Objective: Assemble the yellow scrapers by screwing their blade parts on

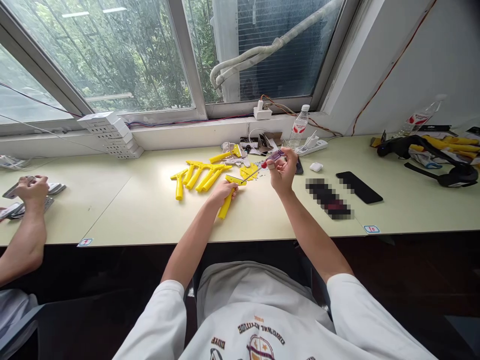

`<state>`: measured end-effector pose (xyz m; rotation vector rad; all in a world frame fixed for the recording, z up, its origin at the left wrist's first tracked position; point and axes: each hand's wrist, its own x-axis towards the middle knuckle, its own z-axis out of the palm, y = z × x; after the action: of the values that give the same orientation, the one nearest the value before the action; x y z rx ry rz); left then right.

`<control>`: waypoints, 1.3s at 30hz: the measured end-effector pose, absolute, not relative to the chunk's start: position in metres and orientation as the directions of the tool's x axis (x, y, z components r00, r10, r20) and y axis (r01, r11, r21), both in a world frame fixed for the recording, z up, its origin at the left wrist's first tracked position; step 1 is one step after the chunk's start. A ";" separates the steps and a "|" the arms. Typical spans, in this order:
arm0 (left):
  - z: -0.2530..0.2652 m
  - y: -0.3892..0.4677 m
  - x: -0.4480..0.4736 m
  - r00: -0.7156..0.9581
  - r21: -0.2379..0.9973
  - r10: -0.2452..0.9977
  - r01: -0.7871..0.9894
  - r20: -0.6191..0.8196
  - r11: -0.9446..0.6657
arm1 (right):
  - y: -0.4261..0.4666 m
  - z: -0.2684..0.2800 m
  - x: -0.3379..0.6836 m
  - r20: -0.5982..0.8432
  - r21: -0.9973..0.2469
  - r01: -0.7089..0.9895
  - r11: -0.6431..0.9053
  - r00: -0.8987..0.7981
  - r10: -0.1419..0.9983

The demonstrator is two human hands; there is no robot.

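My left hand (222,193) is closed around a yellow T-shaped scraper (224,208), with its head pointing away from me and its handle hanging toward the table's front edge. A screwdriver (274,156) with a clear purple and red handle is gripped in my right hand (284,172). Its thin shaft slants down to the left, and the tip is at the scraper's head; whether it sits in a screw is too small to tell. Just beyond lie yellow flat pieces (248,171) with small dark bits scattered about them. To the left rest several more yellow T-shaped scrapers (202,176).
At the back stand a water bottle (300,125) and a power strip (314,146). A white earphone case (316,167) and a black phone (360,187) lie to the right, near a black headset strap (431,155). Another person's hand (32,190) works at far left.
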<state>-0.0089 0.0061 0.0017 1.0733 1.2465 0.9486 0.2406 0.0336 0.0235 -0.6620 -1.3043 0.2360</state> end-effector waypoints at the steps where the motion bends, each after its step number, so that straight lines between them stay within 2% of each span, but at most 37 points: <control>1: 0.002 0.006 -0.009 0.099 0.968 0.963 0.016 -0.249 0.249 | 0.032 0.024 0.240 0.811 -0.575 0.206 0.792 0.266 0.520; 7: 0.002 0.005 -0.008 0.100 0.968 0.963 0.007 -0.250 0.251 | 0.023 0.025 0.238 0.800 -0.598 0.190 0.779 0.200 0.566; 13: 0.003 0.005 -0.009 0.099 0.966 0.961 0.032 -0.259 0.258 | 0.036 0.020 0.240 0.827 -0.561 0.269 0.783 0.225 0.515; 23: -0.001 0.008 -0.010 0.118 0.971 0.964 0.033 -0.238 0.236 | 0.027 0.021 0.240 0.825 -0.565 0.174 0.807 0.148 0.546; 28: -0.003 0.009 -0.010 0.116 0.971 0.964 0.031 -0.240 0.238 | 0.033 0.018 0.240 0.828 -0.557 0.209 0.804 0.211 0.519; 34: -0.004 0.010 -0.011 0.115 0.972 0.965 0.037 -0.234 0.232 | 0.023 0.028 0.240 0.784 -0.620 0.170 0.766 0.182 0.594; 39: -0.004 0.010 -0.011 0.113 0.972 0.966 0.048 -0.232 0.228 | 0.019 0.030 0.238 0.788 -0.614 0.168 0.771 0.194 0.585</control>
<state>-0.0113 0.0100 -0.0042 1.1140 1.2484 0.9360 0.2377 0.0186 0.0304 -0.6762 -1.3705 0.3257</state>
